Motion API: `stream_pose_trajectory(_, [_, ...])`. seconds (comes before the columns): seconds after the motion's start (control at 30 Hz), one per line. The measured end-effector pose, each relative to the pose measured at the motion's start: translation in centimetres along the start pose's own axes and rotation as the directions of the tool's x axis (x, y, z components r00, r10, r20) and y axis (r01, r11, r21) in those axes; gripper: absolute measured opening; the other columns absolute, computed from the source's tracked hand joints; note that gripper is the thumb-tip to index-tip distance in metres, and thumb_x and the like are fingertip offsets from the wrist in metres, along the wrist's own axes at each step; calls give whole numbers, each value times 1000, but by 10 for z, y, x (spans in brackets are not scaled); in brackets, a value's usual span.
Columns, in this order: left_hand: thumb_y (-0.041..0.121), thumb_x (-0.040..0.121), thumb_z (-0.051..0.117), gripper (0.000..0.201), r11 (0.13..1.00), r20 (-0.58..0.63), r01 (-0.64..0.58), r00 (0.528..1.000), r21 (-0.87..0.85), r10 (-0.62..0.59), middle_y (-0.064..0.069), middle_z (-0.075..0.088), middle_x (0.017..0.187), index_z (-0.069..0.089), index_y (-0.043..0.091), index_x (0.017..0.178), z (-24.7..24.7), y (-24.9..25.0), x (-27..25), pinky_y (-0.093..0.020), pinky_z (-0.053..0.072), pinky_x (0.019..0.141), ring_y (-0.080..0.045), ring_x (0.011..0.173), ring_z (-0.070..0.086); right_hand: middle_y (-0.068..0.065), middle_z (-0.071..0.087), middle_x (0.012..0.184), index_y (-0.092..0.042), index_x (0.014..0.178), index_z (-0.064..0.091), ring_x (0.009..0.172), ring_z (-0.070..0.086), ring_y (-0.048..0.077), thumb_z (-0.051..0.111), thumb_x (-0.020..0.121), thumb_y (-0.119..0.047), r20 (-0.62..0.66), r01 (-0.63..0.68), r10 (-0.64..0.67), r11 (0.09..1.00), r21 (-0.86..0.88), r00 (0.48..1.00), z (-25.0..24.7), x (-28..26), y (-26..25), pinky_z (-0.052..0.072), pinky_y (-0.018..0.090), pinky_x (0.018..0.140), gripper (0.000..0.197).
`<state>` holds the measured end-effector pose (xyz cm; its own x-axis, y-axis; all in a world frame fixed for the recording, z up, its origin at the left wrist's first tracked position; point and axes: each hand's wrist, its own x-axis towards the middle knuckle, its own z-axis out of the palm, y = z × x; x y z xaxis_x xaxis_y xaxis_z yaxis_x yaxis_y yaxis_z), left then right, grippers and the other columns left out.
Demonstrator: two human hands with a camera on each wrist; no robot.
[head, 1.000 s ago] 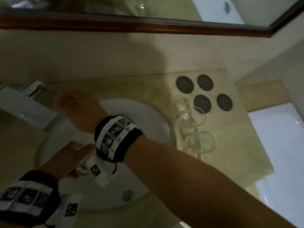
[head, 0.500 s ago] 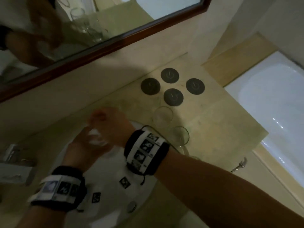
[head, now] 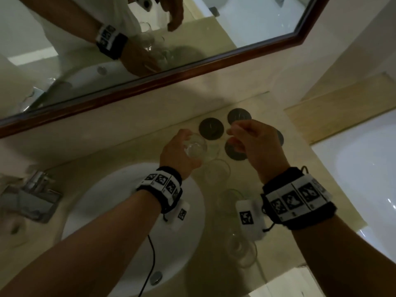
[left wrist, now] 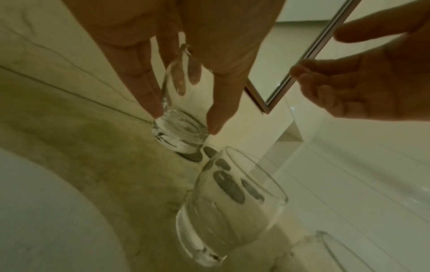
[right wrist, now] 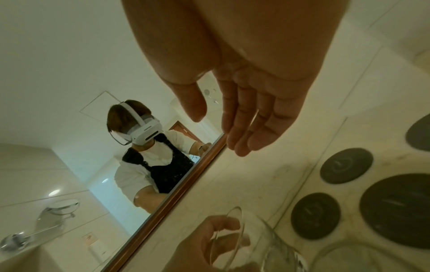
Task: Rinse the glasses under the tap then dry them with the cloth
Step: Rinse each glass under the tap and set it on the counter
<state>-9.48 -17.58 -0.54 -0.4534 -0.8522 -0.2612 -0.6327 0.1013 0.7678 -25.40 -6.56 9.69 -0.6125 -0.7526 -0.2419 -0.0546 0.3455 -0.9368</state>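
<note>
Clear glass [head: 196, 149] in the left hand [head: 179, 156], up off the counter [head: 285, 181], just right of the basin [head: 120, 202] near its far rim. Fingers [left wrist: 144, 88] and thumb curled round the wall on either side, tips reaching the thick base. Base turned down and away, mouth toward the palm, somewhat tilted. Right hand [head: 259, 144] farther right of the basin, empty, fingers loosely bent, thumb apart from them. Close to the held glass, not touching it.

Judged as the gap between rinsing and drying: held well away from the tap [head: 36, 196] at the basin's left, with no running water to be seen. Cannot tell whether this one is rinsed yet. No cloth anywhere in view. Calls next either for setting the glass down upright right of the basin, on a spot clear of its neighbours, or for fetching the cloth with the free right hand. Wants a slow lowering: probably wet and slippery, with other rims close by.

Counted:
- One glass held.
- Three standing glasses [head: 216, 171], as far as can be made out, in a line right of the basin running toward its near side. Middle one partly hidden behind the right wrist camera.
- Four dark round coasters [head: 211, 128] right of the basin's far side, one half covered by the right hand.
- One tap, one basin, and one mirror [head: 171, 77] beyond the basin.
</note>
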Motion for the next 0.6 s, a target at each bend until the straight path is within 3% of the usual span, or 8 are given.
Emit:
stream_pose_trajectory(0.1, [20,60,90,79,998,-16,8,1000,70,-6,4,61,123,47,38,124,11,-1,11,-43,58,88,-23,108,63,12,76,93,-12,104,70,82,70,24,63,97,-19,-23,-10,11,999,34,1000,-19,2,7,58,42,81,12])
stream_pose_trajectory(0.2, [17,60,91,78,989,-23,19,1000,150,-15,-3,49,129,48,37,123,18,-4,18,-44,58,87,-28,108,62,10,76,96,-14,104,70,90,72,28,62,98,-21,-36,-32,34,998,46,999,-29,1,14,58,41,82,13])
stream_pose_trajectory(0.37, [15,60,93,82,979,13,69,997,189,-73,-8,42,131,49,38,125,26,-11,24,-45,58,88,-32,108,61,10,75,100,-16,103,68,88,72,21,60,99,-19,-41,-40,42,999,34,998,-40,-4,28,55,30,72,9])
stream_pose_trajectory(0.6, [17,61,93,83,974,8,62,998,218,-65,-12,42,132,50,30,131,34,-15,22,-45,56,92,-34,108,61,2,75,98,-16,107,69,87,72,18,59,99,-21,-69,-30,30,1000,-3,997,-59,-17,40,58,35,76,13])
